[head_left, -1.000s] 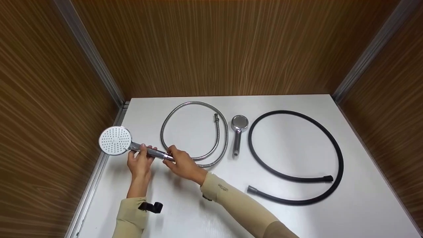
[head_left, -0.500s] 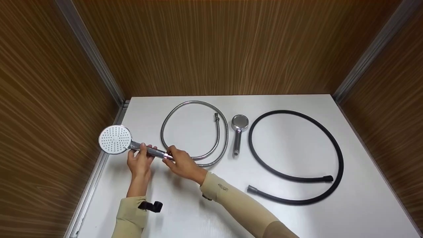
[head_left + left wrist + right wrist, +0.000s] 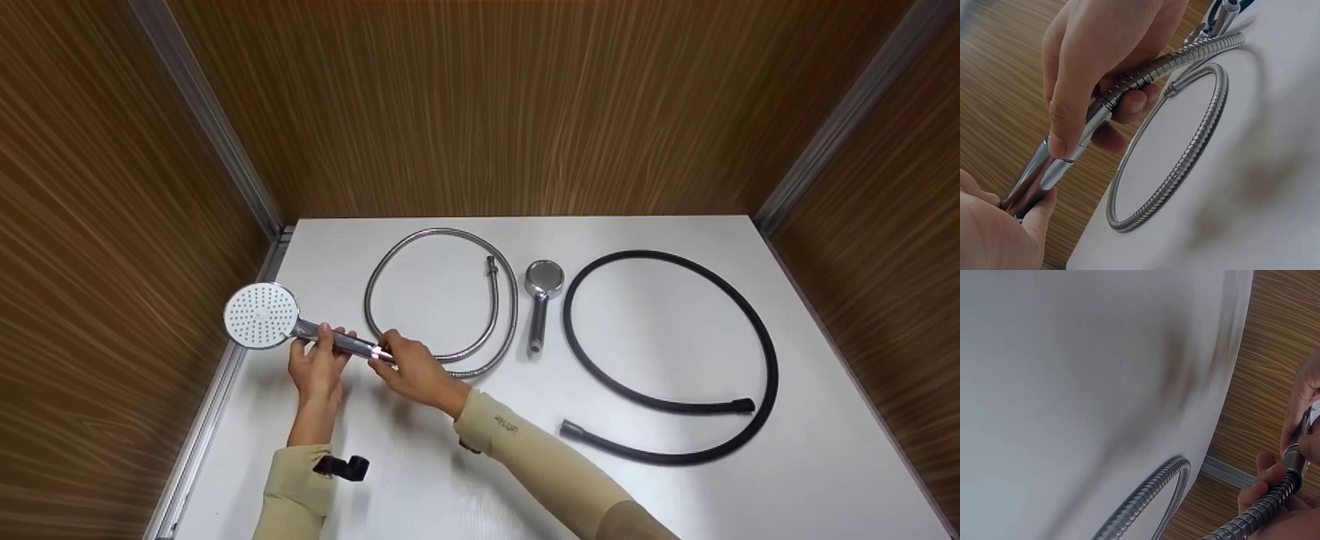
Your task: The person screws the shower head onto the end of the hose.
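Observation:
A large round shower head [image 3: 261, 316] with a white nozzle face is held above the left side of the table. My left hand [image 3: 318, 375] grips its chrome handle, thumb on top. My right hand [image 3: 417, 373] pinches the metal end fitting [image 3: 1095, 121] of a silver shower hose [image 3: 1185, 160] at the handle's lower end. In the left wrist view, fitting and handle meet in one line; how deep the thread sits is hidden. From the right hand the hose runs off in a loop on the table, also seen in the right wrist view, where fingers wrap the fitting.
A smaller chrome shower head [image 3: 543, 289] lies mid-table. A black hose [image 3: 772, 352] lies looped to its right, with a grey end fitting [image 3: 572, 429] toward the front. Wood-grain panels [image 3: 480, 112] enclose the white table [image 3: 465, 480] at the back and both sides.
Almost nothing differs. Both hands keep their hold on the handle and fitting, and the shower head has shifted upward very slightly in the head view.

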Available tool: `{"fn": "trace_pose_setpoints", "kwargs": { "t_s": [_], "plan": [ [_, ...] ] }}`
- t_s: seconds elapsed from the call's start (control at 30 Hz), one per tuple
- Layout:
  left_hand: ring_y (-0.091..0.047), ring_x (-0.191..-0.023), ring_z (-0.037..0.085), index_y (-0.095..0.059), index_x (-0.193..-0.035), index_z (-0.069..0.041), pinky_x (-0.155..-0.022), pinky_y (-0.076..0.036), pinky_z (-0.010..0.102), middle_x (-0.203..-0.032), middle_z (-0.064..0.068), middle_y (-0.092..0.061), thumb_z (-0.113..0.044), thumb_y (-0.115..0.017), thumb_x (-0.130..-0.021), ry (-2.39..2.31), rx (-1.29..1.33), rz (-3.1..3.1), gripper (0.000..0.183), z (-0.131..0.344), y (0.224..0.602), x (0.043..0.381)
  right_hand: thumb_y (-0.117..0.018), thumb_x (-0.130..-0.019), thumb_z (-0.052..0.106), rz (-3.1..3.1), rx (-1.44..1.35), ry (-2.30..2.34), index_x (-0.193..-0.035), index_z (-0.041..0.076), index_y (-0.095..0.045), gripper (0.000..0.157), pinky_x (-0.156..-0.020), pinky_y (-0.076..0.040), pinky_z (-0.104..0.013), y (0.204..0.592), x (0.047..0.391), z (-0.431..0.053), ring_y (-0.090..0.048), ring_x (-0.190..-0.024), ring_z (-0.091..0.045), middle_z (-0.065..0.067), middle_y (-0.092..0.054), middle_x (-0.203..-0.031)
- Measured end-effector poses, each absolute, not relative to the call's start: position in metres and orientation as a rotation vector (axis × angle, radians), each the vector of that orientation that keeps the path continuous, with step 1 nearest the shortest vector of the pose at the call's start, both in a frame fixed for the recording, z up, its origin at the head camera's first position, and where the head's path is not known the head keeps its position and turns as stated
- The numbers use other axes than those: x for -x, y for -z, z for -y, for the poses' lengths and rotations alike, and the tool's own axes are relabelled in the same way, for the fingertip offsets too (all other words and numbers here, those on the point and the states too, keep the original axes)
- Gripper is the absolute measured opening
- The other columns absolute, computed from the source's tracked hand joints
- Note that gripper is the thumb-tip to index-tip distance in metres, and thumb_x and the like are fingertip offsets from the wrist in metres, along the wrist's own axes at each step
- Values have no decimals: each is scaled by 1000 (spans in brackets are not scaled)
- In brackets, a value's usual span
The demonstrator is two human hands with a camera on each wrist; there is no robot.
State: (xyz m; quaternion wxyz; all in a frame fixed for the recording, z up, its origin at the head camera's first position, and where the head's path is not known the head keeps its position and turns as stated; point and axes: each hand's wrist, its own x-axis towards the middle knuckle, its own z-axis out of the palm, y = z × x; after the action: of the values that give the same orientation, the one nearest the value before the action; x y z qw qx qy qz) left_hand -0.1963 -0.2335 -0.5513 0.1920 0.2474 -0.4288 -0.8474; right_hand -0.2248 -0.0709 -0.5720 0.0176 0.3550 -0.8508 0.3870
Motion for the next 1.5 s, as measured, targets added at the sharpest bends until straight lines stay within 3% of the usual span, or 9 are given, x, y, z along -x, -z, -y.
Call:
{"fn": "trace_pose_setpoints", "kwargs": {
  "t_s": [0.17,0.43,0.73,1.27,1.5],
  "plan": [
    [-72,-86,18,-46,-123,-6,-89,-70,33,-98,9,-62,-13,-58,-107,2374,-703,1204,21,233,552,196,-70,-103,24,2651,-1102,-1201,-127,2,-54,36,-66,-53,-20,573,224,71,-59,-78,-10,-10,-75,-98],
    [-71,-83,14,-45,-124,-4,-88,-70,33,-92,8,-65,-12,-58,-107,2387,-695,1193,23,233,553,196,-71,-102,20,2624,-1116,-1176,-118,4,-57,27,-63,-46,-19,573,225,69,-54,-77,-9,-8,-73,-96],
    [-73,-82,17,-45,-122,-4,-84,-70,31,-91,8,-66,-12,-59,-107,2384,-695,1203,23,233,553,195,-69,-103,22,2620,-1125,-1168,-118,4,-59,25,-65,-49,-19,574,225,69,-57,-78,-9,-7,-74,-97],
    [-74,-85,17,-47,-121,-6,-89,-70,32,-91,7,-66,-14,-58,-107,2359,-703,1233,19,234,554,198,-64,-107,26,2619,-1136,-1143,-117,5,-62,23,-67,-53,-21,575,226,69,-60,-79,-10,-6,-74,-96],
    [-73,-88,19,-46,-122,-5,-90,-70,33,-91,7,-65,-14,-58,-107,2338,-686,1236,21,233,555,199,-70,-103,22,2568,-1134,-1159,-120,1,-63,28,-75,-60,-24,575,226,68,-67,-88,-15,-9,-74,-104]
  ]
}}
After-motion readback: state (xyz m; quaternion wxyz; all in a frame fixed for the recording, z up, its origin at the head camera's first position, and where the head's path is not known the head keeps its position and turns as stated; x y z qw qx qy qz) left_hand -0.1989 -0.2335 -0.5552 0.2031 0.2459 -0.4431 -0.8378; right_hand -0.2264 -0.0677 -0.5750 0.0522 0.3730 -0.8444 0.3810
